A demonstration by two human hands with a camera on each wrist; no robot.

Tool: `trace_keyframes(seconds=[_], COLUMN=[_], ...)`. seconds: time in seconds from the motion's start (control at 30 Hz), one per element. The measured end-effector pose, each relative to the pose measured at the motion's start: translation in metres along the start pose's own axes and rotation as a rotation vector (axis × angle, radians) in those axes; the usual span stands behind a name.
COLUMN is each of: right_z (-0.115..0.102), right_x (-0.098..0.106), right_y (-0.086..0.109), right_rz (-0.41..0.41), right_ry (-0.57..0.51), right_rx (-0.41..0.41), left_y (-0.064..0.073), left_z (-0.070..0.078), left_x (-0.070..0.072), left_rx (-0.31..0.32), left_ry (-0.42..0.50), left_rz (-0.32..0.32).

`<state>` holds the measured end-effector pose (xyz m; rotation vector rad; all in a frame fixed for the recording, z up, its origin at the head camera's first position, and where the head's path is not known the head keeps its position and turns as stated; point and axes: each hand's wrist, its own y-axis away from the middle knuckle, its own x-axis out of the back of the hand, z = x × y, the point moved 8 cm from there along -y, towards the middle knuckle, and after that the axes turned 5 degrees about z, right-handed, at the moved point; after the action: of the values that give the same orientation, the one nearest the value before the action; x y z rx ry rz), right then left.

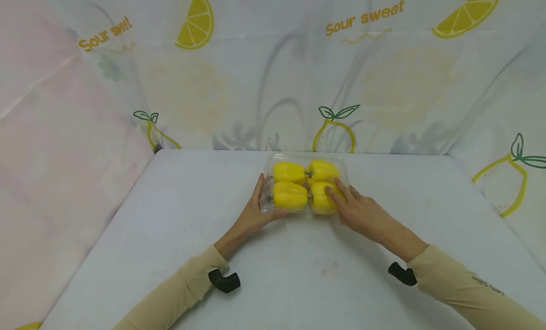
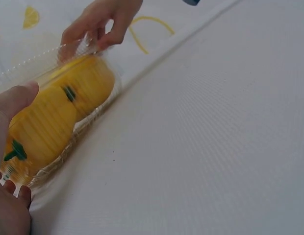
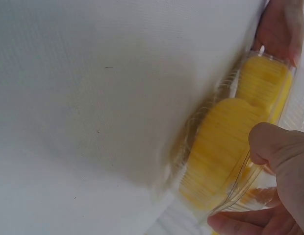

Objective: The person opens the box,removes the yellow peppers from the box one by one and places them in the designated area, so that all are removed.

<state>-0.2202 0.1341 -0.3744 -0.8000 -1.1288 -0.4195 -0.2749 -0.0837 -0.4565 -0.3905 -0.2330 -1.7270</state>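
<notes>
A clear plastic box (image 1: 302,155) holds several yellow bell peppers (image 1: 290,196) with green stems, laid in two rows. My left hand (image 1: 257,209) grips the box's left side; in the left wrist view its thumb lies over the top edge and its other fingertips are low at the near end. My right hand (image 1: 360,209) is at the right front corner. In the right wrist view, the thumb and fingers of that hand (image 3: 284,181) pinch the plastic rim. Some of its fingers show through the plastic.
The box is near the far edge of a white-covered table (image 1: 298,273). Behind it hangs a pale curtain (image 1: 273,83) printed with lemons and lettering. Black curved pieces (image 1: 224,281) sit at both sleeve cuffs.
</notes>
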Motion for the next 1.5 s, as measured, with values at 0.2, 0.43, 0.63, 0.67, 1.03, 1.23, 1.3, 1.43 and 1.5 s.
trace_keyframes(seconds=[0.2, 0.43, 0.63, 0.67, 1.03, 1.23, 1.3, 1.43, 1.5], right_z=[0.0010, 0.0010, 0.0020, 0.0022, 0.0018, -0.0022, -0.0028, -0.0027, -0.0019], right_x=[-0.0031, -0.0003, -0.0001, -0.0001, -0.0001, -0.0022, -0.0014, -0.0014, -0.0018], right_y=[0.0020, 0.0030, 0.0038, 0.0038, 0.0049, -0.0013, -0.0025, -0.0009, 0.0004], right_rz=[-0.050, -0.021, -0.033, -0.033, -0.028, -0.041, -0.032, -0.042, -0.051], right_ry=[-0.029, -0.016, -0.011, -0.009, -0.003, -0.006, 0.013, 0.017, 0.008], right_rx=[-0.041, -0.040, -0.039, -0.037, -0.030, -0.015, -0.007, -0.010, -0.018], left_y=[0.0019, 0.0004, -0.0010, -0.0010, -0.0004, 0.0011, 0.0008, 0.0010, 0.0015], left_z=[0.0010, 0.0041, 0.0033, 0.0034, 0.0034, 0.0009, 0.0012, 0.0014, 0.0014], left_x=[-0.0015, -0.0022, -0.0035, -0.0036, -0.0053, 0.0028, 0.0034, 0.0014, 0.0001], left_rx=[-0.003, -0.019, -0.014, -0.015, -0.023, -0.014, -0.017, -0.011, -0.003], left_ry=[0.011, 0.010, 0.016, 0.018, 0.027, 0.015, 0.009, 0.013, 0.017], left_rz=[-0.018, -0.040, -0.045, -0.045, -0.057, -0.024, -0.022, -0.031, -0.034])
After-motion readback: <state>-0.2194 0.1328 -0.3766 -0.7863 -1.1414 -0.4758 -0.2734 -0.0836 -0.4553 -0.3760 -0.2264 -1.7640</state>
